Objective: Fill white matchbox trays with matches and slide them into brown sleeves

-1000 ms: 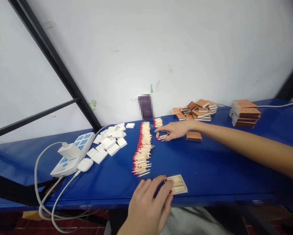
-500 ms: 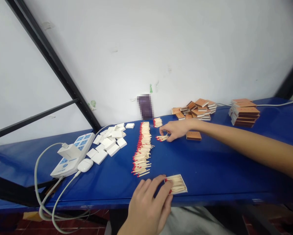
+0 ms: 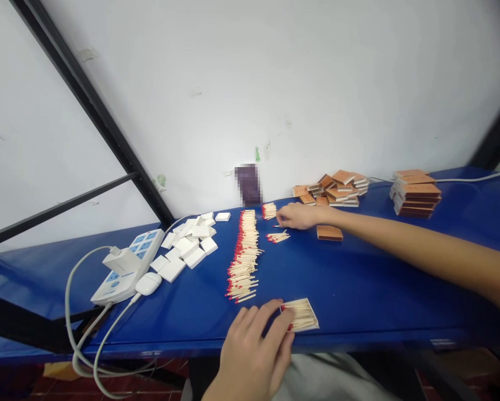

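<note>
At the front edge of the blue table, my left hand [image 3: 256, 348] grips the left end of an open matchbox tray [image 3: 302, 315] filled with matches. My right hand [image 3: 297, 216] is farther back, its fingers pinched together near a single match [image 3: 280, 226]; whether it holds that match is too small to tell. Just in front of it lies a small bunch of matches [image 3: 277, 237]. A long row of red-tipped matches [image 3: 246, 250] runs down the middle of the table, and a short pile [image 3: 269, 210] lies left of my right fingertips.
White trays [image 3: 187, 245] lie heaped at the left, beside a power strip [image 3: 128, 267] with cables and a white charger case [image 3: 148, 283]. Matchbox covers [image 3: 341, 189] are piled at the back, a stack [image 3: 414, 192] stands right, and one box [image 3: 329, 233] lies below my right forearm.
My right hand has moved back and slightly right, away from the small bunch of matches, which now lies free on the table. My left hand and the tray have stayed in place.
</note>
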`<action>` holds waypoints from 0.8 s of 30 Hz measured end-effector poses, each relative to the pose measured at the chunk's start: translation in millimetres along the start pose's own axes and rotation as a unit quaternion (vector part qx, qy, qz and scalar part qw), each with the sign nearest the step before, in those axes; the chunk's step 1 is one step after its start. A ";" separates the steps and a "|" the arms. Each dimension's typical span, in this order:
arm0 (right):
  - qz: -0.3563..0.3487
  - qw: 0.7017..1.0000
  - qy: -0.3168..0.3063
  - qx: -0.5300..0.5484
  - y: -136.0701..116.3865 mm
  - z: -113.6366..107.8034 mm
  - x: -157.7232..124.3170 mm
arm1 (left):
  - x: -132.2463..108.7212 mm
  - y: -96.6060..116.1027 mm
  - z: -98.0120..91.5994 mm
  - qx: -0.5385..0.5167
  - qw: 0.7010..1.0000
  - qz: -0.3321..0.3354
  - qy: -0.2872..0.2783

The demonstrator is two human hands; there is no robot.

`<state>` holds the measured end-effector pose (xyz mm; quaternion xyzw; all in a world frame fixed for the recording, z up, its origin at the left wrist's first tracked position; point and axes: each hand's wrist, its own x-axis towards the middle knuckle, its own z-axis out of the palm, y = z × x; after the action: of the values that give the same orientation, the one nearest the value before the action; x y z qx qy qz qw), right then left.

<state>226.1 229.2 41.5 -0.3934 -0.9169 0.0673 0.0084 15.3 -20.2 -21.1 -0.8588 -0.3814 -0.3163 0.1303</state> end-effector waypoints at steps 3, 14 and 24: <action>-0.011 1.000 0.007 0.009 -6.1 -9.6 -5.0 | -0.1 -0.2 0.2 0.001 1.000 -0.001 0.006; -0.049 0.996 0.060 -0.045 -44.2 18.0 -59.7 | 2.2 1.2 -2.2 0.009 1.000 -0.005 0.001; 0.022 0.981 0.193 -0.003 -36.3 45.3 -57.6 | 2.4 0.1 -1.2 0.018 1.000 0.003 0.011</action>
<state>236.6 157.6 3.5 -0.4195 -0.8892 -0.0121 0.1823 16.1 -19.5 -18.7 -0.8540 -0.3828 -0.3182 0.1513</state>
